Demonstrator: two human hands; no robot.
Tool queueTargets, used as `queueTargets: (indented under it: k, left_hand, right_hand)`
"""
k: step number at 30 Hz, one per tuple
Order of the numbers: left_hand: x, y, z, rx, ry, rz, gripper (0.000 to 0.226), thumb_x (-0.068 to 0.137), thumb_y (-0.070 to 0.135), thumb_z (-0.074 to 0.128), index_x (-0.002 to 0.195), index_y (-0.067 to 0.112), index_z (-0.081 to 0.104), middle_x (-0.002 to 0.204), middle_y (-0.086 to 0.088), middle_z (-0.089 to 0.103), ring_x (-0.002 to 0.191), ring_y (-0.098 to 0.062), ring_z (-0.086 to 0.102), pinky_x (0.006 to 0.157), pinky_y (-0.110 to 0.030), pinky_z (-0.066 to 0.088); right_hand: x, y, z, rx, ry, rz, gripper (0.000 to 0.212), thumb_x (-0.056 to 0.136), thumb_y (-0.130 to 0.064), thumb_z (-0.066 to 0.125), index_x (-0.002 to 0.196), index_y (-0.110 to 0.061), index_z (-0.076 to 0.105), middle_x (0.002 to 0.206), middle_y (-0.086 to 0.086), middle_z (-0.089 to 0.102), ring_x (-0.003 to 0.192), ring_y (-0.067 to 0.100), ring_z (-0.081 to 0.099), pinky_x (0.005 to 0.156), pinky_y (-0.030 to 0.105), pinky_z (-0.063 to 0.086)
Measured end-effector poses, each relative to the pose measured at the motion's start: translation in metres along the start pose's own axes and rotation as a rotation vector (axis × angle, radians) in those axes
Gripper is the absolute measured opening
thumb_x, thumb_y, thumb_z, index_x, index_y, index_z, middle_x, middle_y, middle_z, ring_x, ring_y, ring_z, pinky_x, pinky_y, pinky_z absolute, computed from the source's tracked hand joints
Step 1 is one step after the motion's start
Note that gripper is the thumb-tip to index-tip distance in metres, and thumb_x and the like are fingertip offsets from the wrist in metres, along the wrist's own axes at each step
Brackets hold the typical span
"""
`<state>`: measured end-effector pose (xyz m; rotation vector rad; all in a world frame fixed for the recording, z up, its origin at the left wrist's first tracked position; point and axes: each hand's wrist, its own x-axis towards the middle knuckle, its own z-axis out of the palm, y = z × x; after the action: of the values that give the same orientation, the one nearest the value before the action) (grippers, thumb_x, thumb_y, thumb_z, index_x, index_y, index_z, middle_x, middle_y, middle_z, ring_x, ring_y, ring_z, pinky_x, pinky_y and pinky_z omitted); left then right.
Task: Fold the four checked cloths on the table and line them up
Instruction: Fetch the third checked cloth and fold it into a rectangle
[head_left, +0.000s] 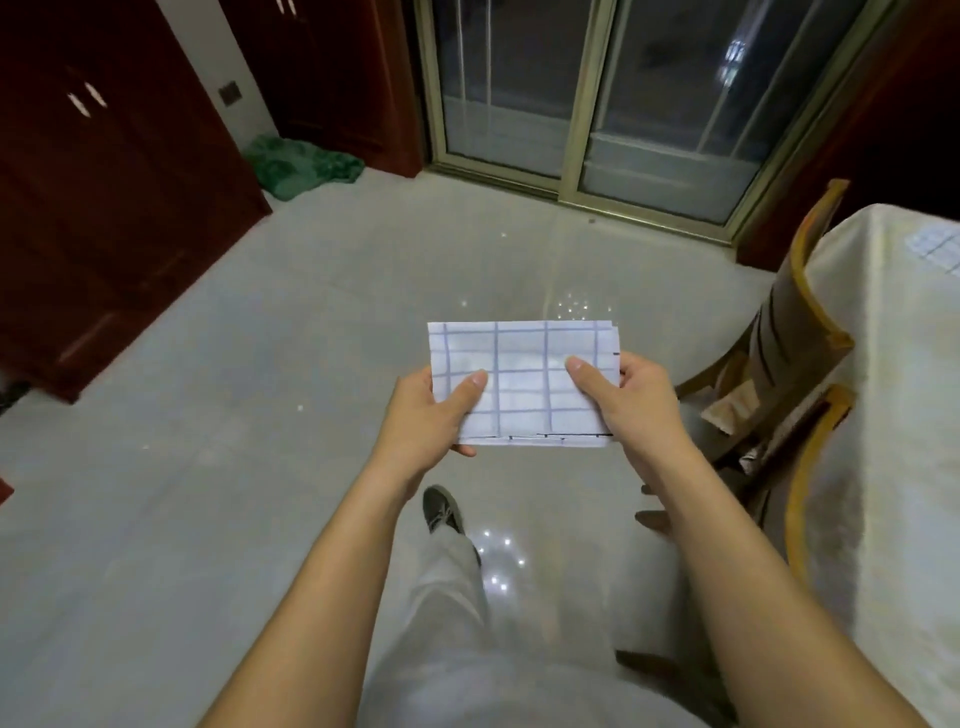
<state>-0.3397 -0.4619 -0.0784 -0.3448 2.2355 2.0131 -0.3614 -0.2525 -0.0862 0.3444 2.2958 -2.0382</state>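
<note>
Holding a folded checked cloth (522, 382) in the air above the floor (260, 364), left of the table (883, 415) | left hand (431, 415) pinches its left edge, thumb on top | right hand (623, 400) pinches its right edge, thumb on top | another checked cloth (937, 249) lies on the table's far side | chair (800, 338) beside the table

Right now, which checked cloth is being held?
The folded cloth, pinched by the left hand and right hand over the floor. The other cloth lies on the table.
</note>
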Motion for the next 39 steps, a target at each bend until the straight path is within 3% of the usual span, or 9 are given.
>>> queueTargets:
  k: [5, 9, 13, 18, 25, 29, 34, 37, 39]
  left_hand:
    - [0.127, 0.031, 0.025, -0.009, -0.145, 0.033, 0.01, 0.096, 0.017, 0.067, 0.104, 0.013, 0.072, 0.082, 0.004, 0.076, 0.071, -0.016, 0.073, 0.05, -0.03, 0.056]
    - [0.235, 0.085, 0.056, 0.021, -0.308, 0.145, 0.018, 0.095, 0.024, 0.069, 0.109, 0.016, 0.074, 0.1, 0.006, 0.078, 0.095, -0.013, 0.074, 0.083, -0.039, 0.06]
    - [0.297, 0.109, 0.095, 0.02, -0.439, 0.178, 0.02, 0.095, 0.024, 0.069, 0.112, 0.015, 0.074, 0.104, 0.005, 0.077, 0.099, -0.012, 0.073, 0.092, -0.041, 0.058]
    - [0.332, 0.11, 0.131, 0.043, -0.605, 0.142, 0.02, 0.096, 0.021, 0.068, 0.114, 0.015, 0.074, 0.104, 0.003, 0.077, 0.095, -0.016, 0.074, 0.069, -0.035, 0.062]
    - [0.412, 0.144, 0.17, 0.1, -0.656, 0.111, 0.019, 0.098, 0.024, 0.065, 0.115, 0.018, 0.07, 0.102, 0.002, 0.076, 0.084, -0.017, 0.074, 0.052, -0.031, 0.058]
    - [0.47, 0.154, 0.183, 0.14, -0.588, 0.129, 0.012, 0.099, 0.023, 0.064, 0.107, 0.022, 0.072, 0.095, 0.003, 0.077, 0.08, -0.016, 0.075, 0.055, -0.034, 0.059]
    - [0.552, 0.192, 0.218, 0.145, -0.415, 0.143, 0.012, 0.098, 0.014, 0.063, 0.108, 0.015, 0.07, 0.093, -0.004, 0.076, 0.073, -0.014, 0.074, 0.052, -0.031, 0.058]
    - [0.597, 0.223, 0.257, 0.122, -0.365, 0.17, 0.011, 0.098, 0.015, 0.064, 0.104, 0.013, 0.073, 0.086, -0.001, 0.077, 0.073, -0.014, 0.074, 0.052, -0.032, 0.058]
    - [0.622, 0.234, 0.288, 0.123, -0.379, 0.162, 0.013, 0.098, 0.016, 0.064, 0.106, 0.012, 0.074, 0.088, -0.003, 0.078, 0.074, -0.017, 0.075, 0.053, -0.033, 0.059]
  right_hand:
    - [0.09, -0.025, -0.007, -0.048, 0.158, -0.032, 0.019, 0.089, -0.028, 0.073, 0.105, -0.017, 0.072, 0.097, -0.002, 0.076, 0.088, 0.012, 0.073, 0.075, 0.028, 0.06]
    - [0.153, -0.065, -0.022, -0.047, 0.322, -0.034, 0.022, 0.09, -0.026, 0.072, 0.11, -0.016, 0.07, 0.098, -0.006, 0.075, 0.085, 0.007, 0.073, 0.071, 0.021, 0.058]
    - [0.194, -0.082, -0.038, -0.05, 0.468, -0.046, 0.015, 0.09, -0.023, 0.072, 0.104, -0.019, 0.07, 0.095, -0.007, 0.075, 0.085, 0.005, 0.073, 0.07, 0.018, 0.057]
    - [0.221, -0.07, -0.059, 0.041, 0.64, 0.048, 0.007, 0.09, -0.028, 0.071, 0.093, -0.022, 0.074, 0.092, -0.003, 0.078, 0.087, 0.015, 0.074, 0.078, 0.032, 0.06]
    - [0.31, -0.086, -0.071, 0.458, 0.533, 0.157, 0.018, 0.094, -0.022, 0.066, 0.107, -0.009, 0.069, 0.099, 0.01, 0.077, 0.09, 0.022, 0.074, 0.068, 0.03, 0.06]
    - [0.389, -0.08, -0.079, 0.379, 0.462, 0.147, 0.021, 0.092, -0.023, 0.069, 0.108, -0.009, 0.07, 0.096, 0.008, 0.077, 0.084, 0.021, 0.075, 0.056, 0.024, 0.056]
    - [0.514, -0.106, -0.106, 0.195, 0.374, 0.002, 0.018, 0.09, -0.022, 0.072, 0.106, -0.013, 0.073, 0.1, -0.001, 0.076, 0.092, 0.009, 0.073, 0.084, 0.03, 0.059]
    - [0.567, -0.125, -0.137, 0.089, 0.412, -0.109, 0.014, 0.09, -0.018, 0.072, 0.104, -0.017, 0.072, 0.091, -0.014, 0.072, 0.08, -0.01, 0.068, 0.071, 0.01, 0.053]
    - [0.593, -0.126, -0.163, 0.134, 0.443, -0.096, 0.015, 0.09, -0.02, 0.072, 0.104, -0.016, 0.074, 0.091, -0.01, 0.076, 0.084, 0.0, 0.071, 0.074, 0.019, 0.056]
